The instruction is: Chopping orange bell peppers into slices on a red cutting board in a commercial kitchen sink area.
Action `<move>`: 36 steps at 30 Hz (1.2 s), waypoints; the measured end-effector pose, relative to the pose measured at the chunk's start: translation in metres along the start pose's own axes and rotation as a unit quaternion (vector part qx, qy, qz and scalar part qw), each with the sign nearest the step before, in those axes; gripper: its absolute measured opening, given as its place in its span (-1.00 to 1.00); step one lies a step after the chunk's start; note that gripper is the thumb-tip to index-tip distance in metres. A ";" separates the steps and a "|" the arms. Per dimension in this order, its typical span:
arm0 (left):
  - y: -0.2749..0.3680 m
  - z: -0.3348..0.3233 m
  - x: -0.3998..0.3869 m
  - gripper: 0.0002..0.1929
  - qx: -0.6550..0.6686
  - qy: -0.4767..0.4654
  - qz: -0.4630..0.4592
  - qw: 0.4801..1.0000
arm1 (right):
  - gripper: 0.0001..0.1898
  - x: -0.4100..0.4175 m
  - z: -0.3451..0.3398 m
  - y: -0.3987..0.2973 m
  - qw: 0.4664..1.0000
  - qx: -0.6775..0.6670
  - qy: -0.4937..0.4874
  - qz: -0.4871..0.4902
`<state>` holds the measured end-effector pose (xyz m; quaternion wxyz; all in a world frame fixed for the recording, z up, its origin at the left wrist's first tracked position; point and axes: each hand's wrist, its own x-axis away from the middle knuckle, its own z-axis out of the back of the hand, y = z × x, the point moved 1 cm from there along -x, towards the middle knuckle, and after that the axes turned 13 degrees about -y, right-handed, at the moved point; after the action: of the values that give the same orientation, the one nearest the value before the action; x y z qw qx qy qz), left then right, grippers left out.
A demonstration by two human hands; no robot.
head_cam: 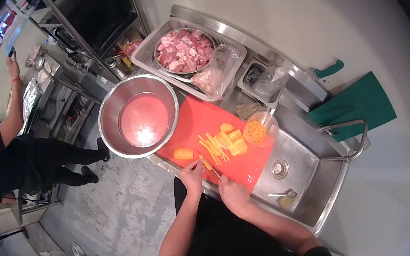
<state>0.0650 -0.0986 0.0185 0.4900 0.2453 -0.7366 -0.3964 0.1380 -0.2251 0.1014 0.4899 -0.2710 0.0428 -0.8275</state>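
Observation:
On a red cutting board [203, 116], my left hand [192, 176] has its fingertips pressed against a small carrot piece [205, 163]. My right hand [234, 194] is closed around a knife [216, 173], whose blade lies along that piece; its handle is hidden in the fist. A thicker carrot chunk [183, 153] sits just beyond my left fingers. Farther up the board are long carrot sticks [211, 148] and several peeled carrot blocks [236, 143]. A clear round container with diced carrot [257, 132] stands at the board's right edge.
A large steel bowl of reddish liquid [144, 118] overlaps the board's left. Behind are a basket [148, 48] with raw meat [185, 51] and a small steel tub [242, 86]. At right, a sink [298, 154] holds a spoon [287, 193]. Another person [18, 152] stands at far left.

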 end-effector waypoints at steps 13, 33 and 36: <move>-0.003 0.004 -0.001 -0.81 0.019 -0.006 -0.005 1.000 | -0.79 -0.009 0.000 0.003 0.997 -0.015 -0.071 -0.022; -0.008 0.006 -0.003 -0.84 0.015 -0.003 0.002 1.000 | -0.92 -0.039 -0.023 0.012 0.997 0.037 -0.059 -0.026; -0.005 0.007 -0.002 -0.84 0.011 -0.007 0.002 1.000 | -0.91 -0.041 -0.019 0.008 0.997 0.042 -0.065 -0.020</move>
<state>0.0593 -0.0977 0.0114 0.4830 0.2464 -0.7451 -0.3884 0.1504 -0.1984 0.0661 0.4862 -0.3042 -0.0296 -0.8187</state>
